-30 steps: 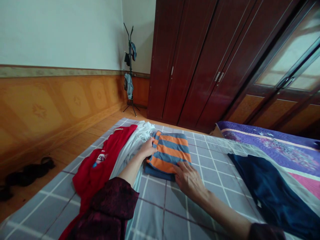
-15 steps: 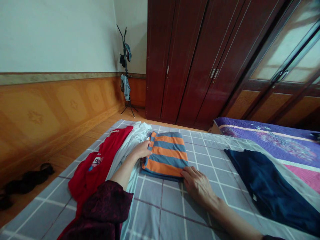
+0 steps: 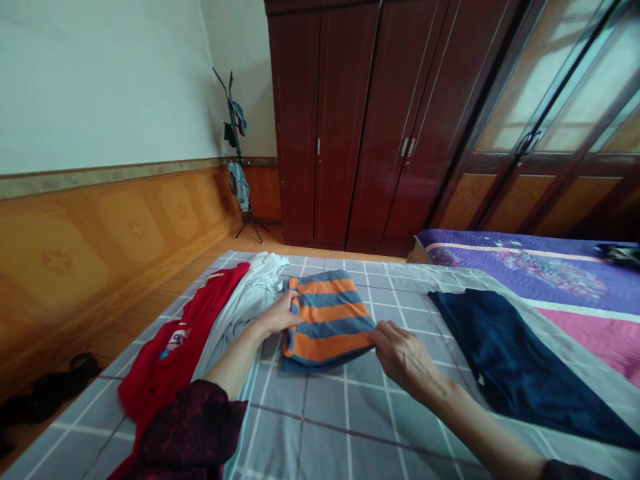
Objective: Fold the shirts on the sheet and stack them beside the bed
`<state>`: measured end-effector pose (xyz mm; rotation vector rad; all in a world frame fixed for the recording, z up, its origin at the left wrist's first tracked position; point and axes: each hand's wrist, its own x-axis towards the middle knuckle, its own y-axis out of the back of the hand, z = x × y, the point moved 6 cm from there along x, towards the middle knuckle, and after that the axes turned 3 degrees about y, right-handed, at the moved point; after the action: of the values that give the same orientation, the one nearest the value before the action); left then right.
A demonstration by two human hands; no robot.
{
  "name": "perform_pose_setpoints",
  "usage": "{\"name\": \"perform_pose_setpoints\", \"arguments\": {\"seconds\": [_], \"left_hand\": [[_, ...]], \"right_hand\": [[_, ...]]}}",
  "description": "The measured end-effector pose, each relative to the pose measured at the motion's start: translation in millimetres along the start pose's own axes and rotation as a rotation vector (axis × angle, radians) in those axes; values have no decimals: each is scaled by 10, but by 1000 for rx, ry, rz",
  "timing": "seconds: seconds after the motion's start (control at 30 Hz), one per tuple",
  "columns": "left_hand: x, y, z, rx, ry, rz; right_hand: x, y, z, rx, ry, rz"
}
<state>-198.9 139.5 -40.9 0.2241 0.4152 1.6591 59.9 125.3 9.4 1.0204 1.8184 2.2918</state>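
Observation:
A folded garment [image 3: 330, 313] with orange and grey-blue stripes lies on the bed between both hands. Its near right corner is raised a little, pinched between the thumb and fingers of my right hand [image 3: 403, 353]. On the opposite side, my left hand [image 3: 277, 313] grips the left edge, thumb lying on top; the fingertips are partly hidden. Just left of that hand stretches a pale, light-coloured garment [image 3: 235, 313], and beside it a red garment [image 3: 185, 333] with a printed patch. My left forearm crosses over the pale one.
The bed has a grey checked sheet [image 3: 345, 413]. Dark navy trousers [image 3: 515, 360] lie on the right, near a purple quilted cover [image 3: 500, 253]. Behind stand a dark red wardrobe [image 3: 345, 133] and a coat rack [image 3: 237, 147]. Dark objects [image 3: 50, 393] rest on the floor at left.
My right hand has pulled the garment's near right corner slightly up and outward. My left hand stays at the left edge. The camera view has shifted a little.

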Motion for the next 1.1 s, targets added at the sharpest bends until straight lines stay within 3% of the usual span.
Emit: {"name": "perform_pose_setpoints", "arguments": {"seconds": [0.07, 0.17, 0.2, 0.27, 0.37, 0.47, 0.57, 0.7, 0.9, 1.1], "left_hand": [[-232, -274, 71, -14, -2, -104], [-591, -569, 117, 121, 31, -310], [-650, -583, 131, 215, 30, -329], [-605, -459, 188, 400, -5, -198], [-284, -162, 263, 508, -30, 154], [66, -78, 197, 471, 5, 303], [259, -141, 91, 396, 1, 321], [301, -148, -1, 255, -23, 309], [250, 14, 44, 72, 3, 242], [208, 80, 71, 87, 28, 215]], "right_hand": [[-259, 211, 104, 7, -23, 3], [-744, 355, 186, 55, -61, -111], [-874, 381, 173, 71, -59, -134], [-1011, 442, 72, 98, -28, -114], [-913, 515, -247, 185, 38, -27], [-669, 400, -663, 291, 113, -29], [-522, 159, -971, 315, 194, 24], [-505, -99, -1033, 328, 187, 79], [-504, 20, -976, 383, 221, 144], [-477, 90, -967, 409, 254, 202]]}}
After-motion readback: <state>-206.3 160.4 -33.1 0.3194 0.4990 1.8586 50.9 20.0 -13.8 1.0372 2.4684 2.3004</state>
